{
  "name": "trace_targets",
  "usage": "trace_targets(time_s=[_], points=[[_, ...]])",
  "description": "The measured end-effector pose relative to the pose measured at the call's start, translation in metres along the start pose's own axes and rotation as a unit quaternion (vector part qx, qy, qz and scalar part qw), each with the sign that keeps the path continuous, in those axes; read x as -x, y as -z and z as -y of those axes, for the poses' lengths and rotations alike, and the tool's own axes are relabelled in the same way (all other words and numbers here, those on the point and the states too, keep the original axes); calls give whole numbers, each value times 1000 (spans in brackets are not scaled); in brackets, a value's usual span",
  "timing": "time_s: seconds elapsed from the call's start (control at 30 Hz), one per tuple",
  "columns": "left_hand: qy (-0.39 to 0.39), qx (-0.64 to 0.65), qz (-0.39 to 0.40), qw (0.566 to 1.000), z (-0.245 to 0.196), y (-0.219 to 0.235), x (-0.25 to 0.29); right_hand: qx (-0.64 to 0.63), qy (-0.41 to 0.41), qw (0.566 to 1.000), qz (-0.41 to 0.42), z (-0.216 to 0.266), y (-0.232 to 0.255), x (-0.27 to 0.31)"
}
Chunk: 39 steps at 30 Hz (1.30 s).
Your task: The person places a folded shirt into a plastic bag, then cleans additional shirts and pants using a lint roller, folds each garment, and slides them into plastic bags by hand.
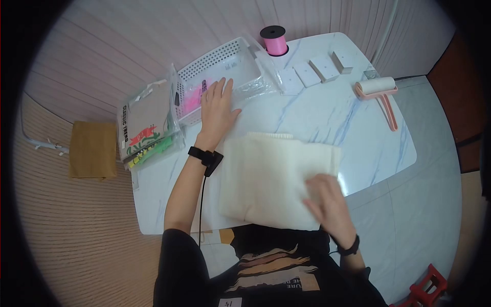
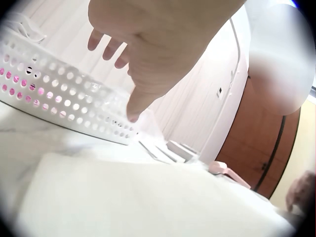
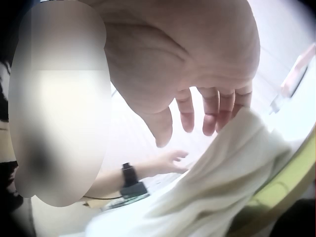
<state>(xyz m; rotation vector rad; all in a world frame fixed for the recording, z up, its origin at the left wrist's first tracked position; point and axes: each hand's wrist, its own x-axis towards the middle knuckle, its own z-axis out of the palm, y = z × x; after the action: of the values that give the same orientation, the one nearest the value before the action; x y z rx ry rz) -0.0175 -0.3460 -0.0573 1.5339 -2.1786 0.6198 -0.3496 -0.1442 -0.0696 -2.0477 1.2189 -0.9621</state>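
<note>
A cream folded cloth (image 1: 276,179) with a short fringe along its far edge lies on the table before the person. Over the near rim of a white perforated basket (image 1: 215,59) reaches the left hand (image 1: 219,110), fingers stretched out and thumb apart, holding nothing. Pink material (image 1: 193,97) shows inside the basket near those fingertips. The right hand (image 1: 330,202), blurred in the head view, is over the right part of the cloth. From the right wrist its fingers (image 3: 210,111) look loosely extended and spread, right by a raised fold of the cloth (image 3: 222,168).
Left of the basket lie bagged printed fabrics (image 1: 146,120), with a brown cloth (image 1: 93,149) beyond the table edge. Along the back stand a pink ribbon spool (image 1: 276,43) and several stacks of white cards (image 1: 323,69). A pink-handled lint roller (image 1: 381,94) lies at right.
</note>
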Motion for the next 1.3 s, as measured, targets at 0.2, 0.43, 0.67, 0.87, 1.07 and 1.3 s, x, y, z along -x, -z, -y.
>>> trace_targets(time_s=[0.2, 0.43, 0.67, 0.87, 1.07, 1.3], points=[[-34, 50, 21, 998, 31, -25, 1, 40, 107, 986, 120, 2, -43, 8], [55, 126, -165, 977, 12, 109, 3, 72, 122, 980, 141, -6, -49, 11], [-178, -6, -34, 983, -28, 255, 131, -755, -93, 626, 172, 41, -51, -7], [89, -4, 164, 982, -23, 254, 279, -519, -100, 808, 261, 74, -134, -2], [299, 21, 133, 945, -51, 244, 322, -489, -193, 802, 286, 88, -200, 3], [452, 322, 91, 827, -72, 205, 287, -316, 13, 912, 263, 111, -209, 3]])
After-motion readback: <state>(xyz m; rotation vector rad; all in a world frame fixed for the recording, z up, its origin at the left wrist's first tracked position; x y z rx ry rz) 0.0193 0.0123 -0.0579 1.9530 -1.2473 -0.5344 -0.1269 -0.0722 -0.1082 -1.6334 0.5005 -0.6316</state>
